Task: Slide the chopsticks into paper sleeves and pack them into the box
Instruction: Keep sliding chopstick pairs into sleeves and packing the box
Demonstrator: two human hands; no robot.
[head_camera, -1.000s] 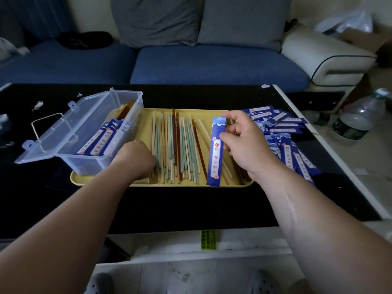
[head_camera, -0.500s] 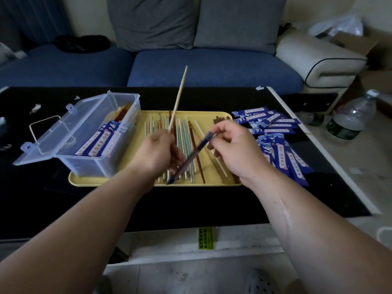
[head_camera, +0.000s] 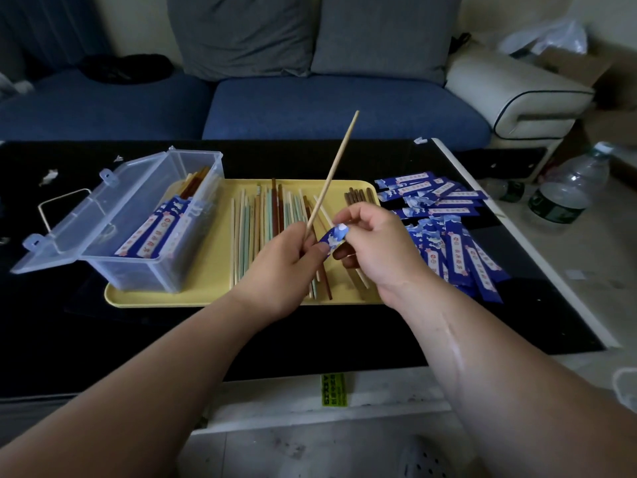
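Note:
My left hand point(head_camera: 281, 262) grips a pale wooden chopstick point(head_camera: 334, 167) that points up and away over the yellow tray point(head_camera: 206, 294). My right hand point(head_camera: 375, 250) pinches a blue paper sleeve point(head_camera: 333, 236) by its end, right beside the left fingers; most of the sleeve is hidden between the hands. Several loose chopsticks point(head_camera: 265, 219) in pale, green and brown lie on the tray. A clear plastic box point(head_camera: 138, 232) with its lid swung open stands on the tray's left end and holds several sleeved chopsticks point(head_camera: 155, 232).
A heap of blue paper sleeves point(head_camera: 444, 236) lies on the black table point(head_camera: 310, 339) right of the tray. A plastic water bottle point(head_camera: 565, 191) stands on the floor to the right. A blue sofa point(head_camera: 310, 105) runs behind the table.
My left hand picked a pale chopstick off the tray and raised it. My right hand turned the blue sleeve and brought its end up to the left hand.

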